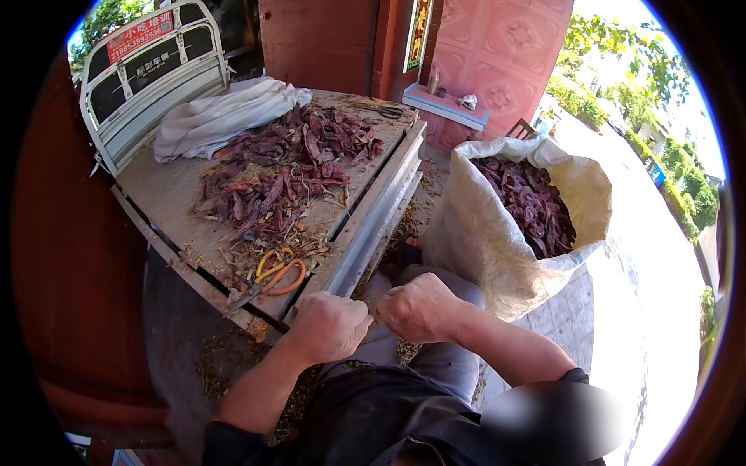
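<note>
My left hand [330, 325] and my right hand [418, 308] meet over my lap, fingers curled into fists with the knuckles up. Whatever lies between them is hidden by the fingers. Just beyond my left hand, scissors [252, 292] with one yellow and one orange handle rest on the edge of a small truck bed [167, 190]. A loose pile of shrivelled, dark red dried chili peppers [272, 190] covers the middle of the bed. To the right of my knees stands a big white woven sack [474, 233], its top open and full of similar peppers [528, 206].
A bunched white cloth [225, 116] lies behind the pile, near the truck's rear-window frame [151, 66]. Broken stems and bits [299, 252] litter the bed and the ground. A blue-edged ledge [447, 107] with small items juts from the pink tiled wall [505, 58].
</note>
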### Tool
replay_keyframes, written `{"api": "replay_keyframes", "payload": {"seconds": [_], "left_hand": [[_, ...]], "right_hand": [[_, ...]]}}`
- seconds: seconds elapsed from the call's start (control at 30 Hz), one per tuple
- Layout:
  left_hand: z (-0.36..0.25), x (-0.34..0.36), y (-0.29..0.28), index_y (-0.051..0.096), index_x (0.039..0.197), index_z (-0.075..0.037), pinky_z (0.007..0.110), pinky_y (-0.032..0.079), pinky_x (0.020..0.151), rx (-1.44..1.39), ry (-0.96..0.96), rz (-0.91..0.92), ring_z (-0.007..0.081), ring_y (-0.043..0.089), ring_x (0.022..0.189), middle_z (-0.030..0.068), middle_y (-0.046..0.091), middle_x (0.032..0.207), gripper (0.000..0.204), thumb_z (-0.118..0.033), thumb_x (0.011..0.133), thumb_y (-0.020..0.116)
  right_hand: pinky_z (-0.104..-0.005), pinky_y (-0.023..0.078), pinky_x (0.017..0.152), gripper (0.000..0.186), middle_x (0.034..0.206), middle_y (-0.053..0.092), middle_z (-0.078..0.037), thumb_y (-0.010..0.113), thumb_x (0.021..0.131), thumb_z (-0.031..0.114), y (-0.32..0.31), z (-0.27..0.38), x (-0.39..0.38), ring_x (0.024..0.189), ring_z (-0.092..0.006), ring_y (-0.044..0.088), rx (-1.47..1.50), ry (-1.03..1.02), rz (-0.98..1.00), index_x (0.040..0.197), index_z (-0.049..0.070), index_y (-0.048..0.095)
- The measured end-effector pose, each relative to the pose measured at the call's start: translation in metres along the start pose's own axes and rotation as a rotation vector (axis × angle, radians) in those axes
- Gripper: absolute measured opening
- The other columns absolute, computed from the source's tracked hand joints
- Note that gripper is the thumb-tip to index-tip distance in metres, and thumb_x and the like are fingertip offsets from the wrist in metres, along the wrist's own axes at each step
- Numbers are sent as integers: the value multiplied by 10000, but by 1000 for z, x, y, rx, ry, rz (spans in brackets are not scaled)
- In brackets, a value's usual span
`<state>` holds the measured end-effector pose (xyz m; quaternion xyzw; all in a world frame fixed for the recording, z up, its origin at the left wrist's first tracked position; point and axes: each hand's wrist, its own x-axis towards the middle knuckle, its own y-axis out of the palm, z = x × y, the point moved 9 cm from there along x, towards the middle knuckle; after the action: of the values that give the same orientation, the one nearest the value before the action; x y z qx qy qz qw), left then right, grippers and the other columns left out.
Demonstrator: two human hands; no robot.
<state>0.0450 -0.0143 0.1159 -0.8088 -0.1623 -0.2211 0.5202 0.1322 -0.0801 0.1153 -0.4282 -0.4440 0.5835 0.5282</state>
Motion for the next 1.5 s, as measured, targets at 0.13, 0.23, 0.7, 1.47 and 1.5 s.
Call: {"api": "replay_keyframes", "payload": {"seconds": [0.13, 0.23, 0.7, 1.47, 1.5], "left_hand": [[-1, -2, -4, 548, 679, -70, 470, 448, 575, 1, -58, -77, 393, 608, 634, 144, 576, 653, 315, -205, 892, 736], [10, -6, 4, 595, 715, -49, 429, 436, 561, -198, -126, -82, 320, 582, 573, 131, 568, 638, 278, -186, 928, 710], [88, -62, 49, 561, 719, 4, 477, 361, 527, -225, -480, -31, 348, 516, 556, 191, 472, 625, 377, -233, 983, 689], [88, -41, 42, 545, 731, 13, 460, 325, 537, 213, -399, 32, 286, 438, 533, 139, 433, 602, 362, -190, 1021, 622], [105, -54, 49, 552, 735, 14, 463, 330, 537, 158, -444, 21, 287, 445, 536, 141, 440, 606, 360, -193, 1021, 625]], "right_hand": [[-447, 518, 652, 310, 824, 688, -170, 656, 974, 305, 4, -6, -3, 728, -351, 674, 212, 22, -114, 835, 28, 649], [-407, 507, 598, 336, 775, 662, -112, 654, 1002, 338, 10, -18, -21, 663, -260, 654, 712, 82, -111, 884, 23, 662], [-498, 523, 935, 407, 1074, 719, -227, 675, 967, 350, -222, -229, -219, 1058, -413, 688, -182, 677, -974, 1191, 10, 686], [-430, 590, 803, 224, 987, 788, -112, 715, 848, 257, -400, -74, -86, 934, -280, 767, -589, 486, -640, 988, 109, 807], [-430, 590, 801, 219, 985, 788, -112, 716, 848, 251, -394, -63, -77, 933, -279, 767, -601, 450, -626, 986, 109, 808]]}}
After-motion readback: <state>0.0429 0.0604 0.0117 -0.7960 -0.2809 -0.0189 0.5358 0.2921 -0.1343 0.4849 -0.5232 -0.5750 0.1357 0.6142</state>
